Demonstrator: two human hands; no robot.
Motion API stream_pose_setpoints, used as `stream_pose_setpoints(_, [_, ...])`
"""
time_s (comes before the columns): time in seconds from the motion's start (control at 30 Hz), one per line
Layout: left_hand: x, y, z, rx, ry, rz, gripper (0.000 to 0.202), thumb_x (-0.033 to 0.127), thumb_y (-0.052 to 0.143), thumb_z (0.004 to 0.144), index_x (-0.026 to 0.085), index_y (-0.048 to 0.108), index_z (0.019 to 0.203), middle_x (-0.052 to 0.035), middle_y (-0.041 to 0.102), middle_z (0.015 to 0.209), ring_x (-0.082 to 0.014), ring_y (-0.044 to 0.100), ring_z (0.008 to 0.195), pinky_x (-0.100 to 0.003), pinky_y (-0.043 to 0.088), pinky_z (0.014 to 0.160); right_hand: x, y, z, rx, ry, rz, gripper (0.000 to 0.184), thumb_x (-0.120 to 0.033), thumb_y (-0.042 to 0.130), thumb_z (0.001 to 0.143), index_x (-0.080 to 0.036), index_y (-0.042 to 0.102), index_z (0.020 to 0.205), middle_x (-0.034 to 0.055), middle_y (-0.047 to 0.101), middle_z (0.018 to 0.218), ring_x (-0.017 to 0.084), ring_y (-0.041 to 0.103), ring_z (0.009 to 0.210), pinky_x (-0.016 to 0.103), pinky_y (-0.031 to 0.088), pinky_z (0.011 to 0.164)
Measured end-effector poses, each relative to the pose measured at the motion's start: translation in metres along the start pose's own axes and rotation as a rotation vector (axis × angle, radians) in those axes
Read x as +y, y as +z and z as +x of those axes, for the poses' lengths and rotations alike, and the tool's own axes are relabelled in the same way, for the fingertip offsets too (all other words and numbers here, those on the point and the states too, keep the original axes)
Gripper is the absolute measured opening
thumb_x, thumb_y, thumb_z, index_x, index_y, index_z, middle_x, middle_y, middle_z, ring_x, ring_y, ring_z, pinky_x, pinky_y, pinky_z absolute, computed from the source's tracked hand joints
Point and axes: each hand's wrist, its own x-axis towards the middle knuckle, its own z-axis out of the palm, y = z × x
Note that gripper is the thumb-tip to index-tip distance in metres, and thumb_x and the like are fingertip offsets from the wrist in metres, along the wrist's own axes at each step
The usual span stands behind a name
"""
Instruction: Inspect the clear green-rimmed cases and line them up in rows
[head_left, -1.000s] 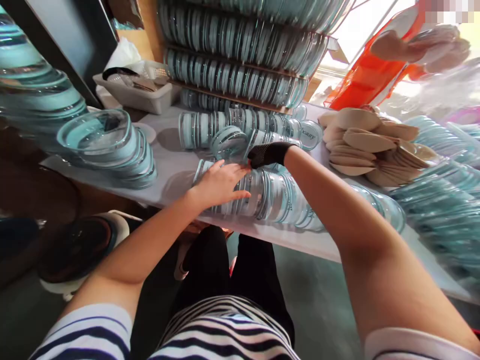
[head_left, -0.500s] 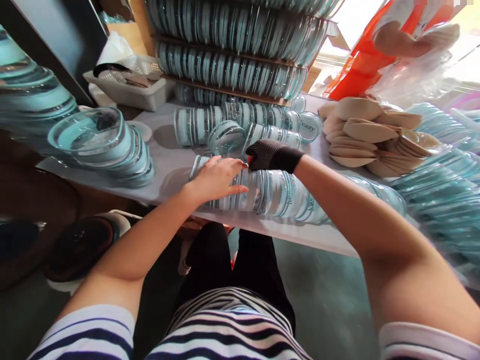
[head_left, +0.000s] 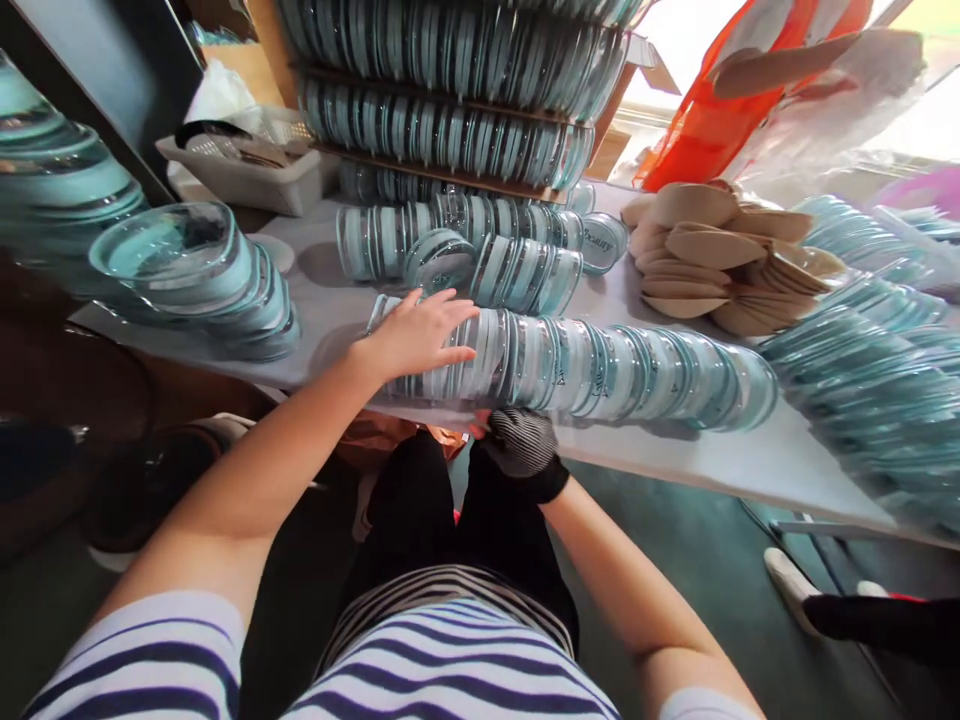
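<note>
My left hand (head_left: 417, 336) lies flat with fingers spread on the left end of a long row of round teal compact cases (head_left: 600, 365) lying on edge along the front of the white table (head_left: 787, 462). My right hand (head_left: 519, 443), in a black mesh glove, is down at the table's front edge under that row, fingers curled; whether it holds anything is hidden. A second, shorter row of teal cases (head_left: 465, 245) lies just behind the left hand.
Shelves packed with teal cases (head_left: 450, 130) rise at the back. Stacked teal lids (head_left: 202, 290) sit left, a white basket (head_left: 247, 170) behind them. Beige powder puffs (head_left: 720, 260) are piled right, more teal cases (head_left: 862, 350) far right. Another person's shoe (head_left: 795, 580) is on the floor.
My right hand has come off the top of the front row and dropped to the table's front edge. My left hand stays on the row. The view has shifted slightly.
</note>
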Motion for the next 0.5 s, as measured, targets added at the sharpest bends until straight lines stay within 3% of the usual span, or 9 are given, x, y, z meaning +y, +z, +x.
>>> stream_pose_setpoints(0.07, [0.013,0.002,0.002,0.047,0.017,0.018,0.069,0.055,0.051,0.1,0.021,0.039,0.158,-0.0102,0.04,0.166,-0.0312,0.028,0.157,-0.057,0.021,0.127,0.022,-0.038,0.021,0.081,0.045,-0.019,0.036,-0.037,0.046,0.102,-0.021,0.076,0.114,0.0085,0.079,0.096,0.022,0.071,0.086,0.031,0.05,0.076])
stream_pose_setpoints(0.13, [0.029,0.007,0.009,0.102,0.044,0.023,0.074,0.058,0.052,0.099,0.018,0.036,0.159,-0.0121,0.037,0.167,-0.031,0.028,0.158,-0.056,0.019,0.128,0.047,-0.077,0.058,0.134,0.153,-0.126,0.041,-0.034,0.039,0.104,-0.018,0.076,0.112,0.0129,0.077,0.108,0.025,0.07,0.099,0.033,0.049,0.081])
stream_pose_setpoints(0.17, [0.036,0.01,0.014,0.114,0.055,0.025,0.075,0.058,0.053,0.098,0.017,0.037,0.159,-0.0127,0.038,0.167,-0.0309,0.03,0.157,-0.056,0.02,0.128,0.059,-0.093,0.082,0.046,0.16,-0.189,0.041,-0.033,0.04,0.103,-0.016,0.076,0.111,0.0151,0.076,0.111,0.027,0.068,0.103,0.035,0.048,0.083])
stream_pose_setpoints(0.2, [0.043,0.014,0.019,0.114,0.06,0.03,0.075,0.058,0.055,0.098,0.017,0.039,0.158,-0.013,0.04,0.165,-0.031,0.032,0.156,-0.056,0.021,0.128,0.07,-0.104,0.107,-0.133,0.151,-0.234,0.04,-0.032,0.042,0.102,-0.013,0.076,0.11,0.0167,0.075,0.11,0.028,0.068,0.102,0.036,0.047,0.083])
stream_pose_setpoints(0.23, [0.048,0.017,0.024,0.105,0.063,0.036,0.073,0.058,0.056,0.097,0.016,0.043,0.156,-0.0131,0.043,0.164,-0.0312,0.035,0.154,-0.056,0.023,0.127,0.078,-0.11,0.131,-0.397,0.118,-0.241,0.037,-0.03,0.047,0.099,-0.01,0.076,0.109,0.0169,0.076,0.106,0.028,0.068,0.098,0.035,0.047,0.082])
stream_pose_setpoints(0.3, [0.053,0.023,0.031,0.08,0.07,0.047,0.068,0.055,0.058,0.096,0.016,0.049,0.151,-0.0133,0.048,0.16,-0.0314,0.042,0.15,-0.057,0.027,0.125,0.09,-0.109,0.174,-0.618,0.065,-0.195,0.026,-0.026,0.059,0.092,-0.011,0.078,0.1,0.0105,0.076,0.094,0.022,0.066,0.087,0.032,0.046,0.08])
stream_pose_setpoints(0.37, [0.053,0.026,0.035,0.07,0.09,0.046,0.064,0.053,0.06,0.095,0.017,0.052,0.148,-0.0133,0.052,0.157,-0.031,0.045,0.147,-0.057,0.029,0.124,0.096,-0.099,0.202,-0.751,0.014,-0.125,0.018,-0.023,0.068,0.086,-0.012,0.079,0.094,0.0034,0.074,0.082,0.016,0.061,0.078,0.028,0.046,0.078])
stream_pose_setpoints(0.5, [0.048,0.025,0.035,0.074,0.111,0.027,0.064,0.052,0.064,0.092,0.02,0.053,0.146,-0.0115,0.055,0.154,-0.0302,0.048,0.145,-0.055,0.03,0.123,0.101,-0.08,0.22,-0.909,-0.031,-0.042,0.012,-0.02,0.072,0.081,-0.012,0.078,0.087,-0.0035,0.064,0.066,0.011,0.051,0.062,0.025,0.044,0.069])
